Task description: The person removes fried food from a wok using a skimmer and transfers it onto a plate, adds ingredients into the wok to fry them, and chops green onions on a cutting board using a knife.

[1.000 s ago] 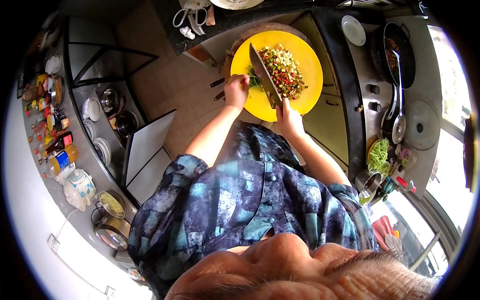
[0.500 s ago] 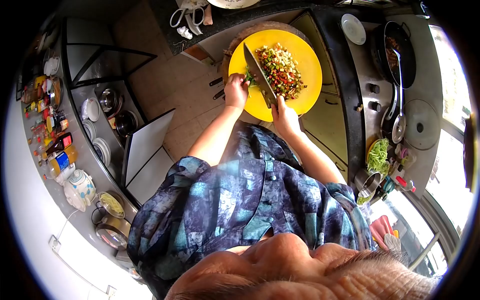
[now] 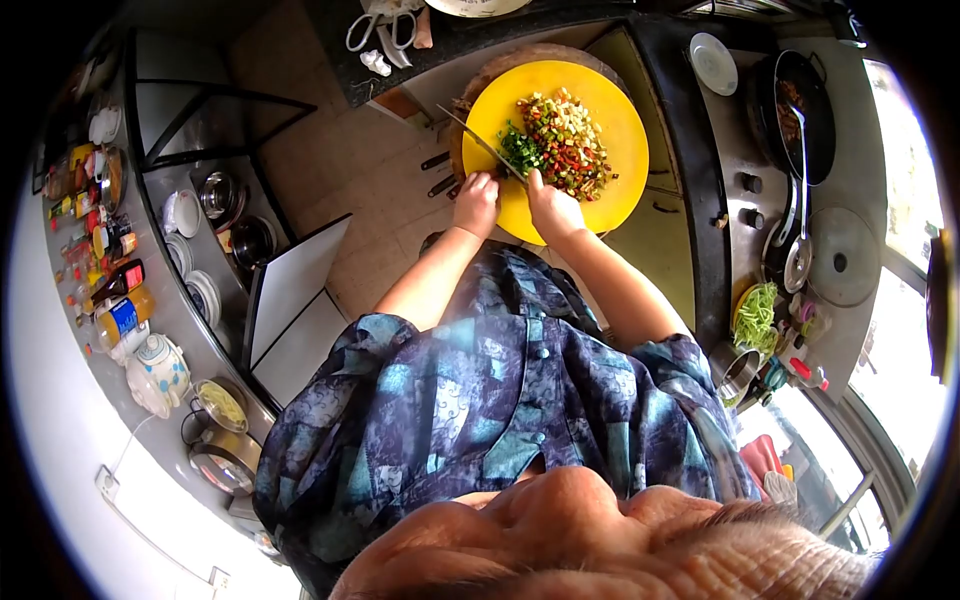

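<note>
My right hand (image 3: 555, 212) is closed round the handle of a kitchen knife (image 3: 480, 143), whose blade points up and to the left, edge-on to me. Beside the blade, my left hand (image 3: 477, 205) has curled fingers near the handle end; what they hold, if anything, is hidden. Both hands are over the lower left of a round yellow cutting board (image 3: 628, 130). Chopped green herbs (image 3: 521, 150) lie just right of the blade. They touch a larger heap of diced vegetables (image 3: 565, 140) in red, green, pale and brown.
Under the board is a round wooden block (image 3: 490, 75). Scissors (image 3: 380, 32) lie on the dark counter. To the right, a wok (image 3: 806, 120) with food and a ladle (image 3: 797, 262) sit by the stove. Open cabinet doors (image 3: 300, 290) stand at left.
The knife has swung left and turned edge-on, uncovering the chopped green herbs. My right hand has moved left and slightly up, and my left hand has shifted down, its fingers now curled.
</note>
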{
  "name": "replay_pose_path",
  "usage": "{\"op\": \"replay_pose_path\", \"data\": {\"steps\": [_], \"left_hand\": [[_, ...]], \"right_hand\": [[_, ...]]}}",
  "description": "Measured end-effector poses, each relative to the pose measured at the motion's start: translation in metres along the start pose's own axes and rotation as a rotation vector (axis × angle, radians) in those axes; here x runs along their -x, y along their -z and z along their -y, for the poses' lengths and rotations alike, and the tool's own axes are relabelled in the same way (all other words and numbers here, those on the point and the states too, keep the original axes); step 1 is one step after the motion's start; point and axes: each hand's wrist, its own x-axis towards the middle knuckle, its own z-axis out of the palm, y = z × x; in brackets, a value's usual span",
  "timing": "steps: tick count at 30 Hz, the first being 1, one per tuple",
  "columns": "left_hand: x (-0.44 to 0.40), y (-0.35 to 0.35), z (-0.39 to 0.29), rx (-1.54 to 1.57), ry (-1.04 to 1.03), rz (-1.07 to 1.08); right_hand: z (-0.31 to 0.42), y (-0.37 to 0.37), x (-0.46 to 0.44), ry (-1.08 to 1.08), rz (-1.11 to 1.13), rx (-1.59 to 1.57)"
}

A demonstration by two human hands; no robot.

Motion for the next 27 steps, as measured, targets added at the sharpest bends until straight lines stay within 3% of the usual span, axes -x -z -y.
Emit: {"op": "replay_pose_path", "data": {"steps": [3, 9, 12, 16, 22, 24, 27], "left_hand": [[0.008, 0.001, -0.007, 0.106, -0.023, -0.092], [0.013, 0.0, -0.003, 0.099, 0.026, -0.01], [0.006, -0.006, 0.002, 0.073, 0.013, 0.068], [0.004, 0.003, -0.009, 0.065, -0.06, 0.028], [0.011, -0.008, -0.003, 0.154, -0.02, -0.038], [0.011, -0.008, -0.001, 0.151, 0.029, 0.038], [0.009, -0.008, 0.001, 0.115, 0.0, 0.071]], "right_hand": [[0.01, 0.0, -0.017, 0.035, -0.014, 0.003], [0.004, 0.027, 0.015, -0.017, 0.139, 0.006], [-0.005, 0.003, 0.027, -0.073, 0.128, 0.016], [0.006, -0.003, -0.012, -0.016, -0.068, 0.005], [0.007, 0.017, -0.002, -0.044, 0.054, -0.04], [-0.001, 0.011, 0.02, -0.097, 0.087, -0.089], [-0.01, -0.027, 0.029, -0.108, -0.013, -0.083]]}}
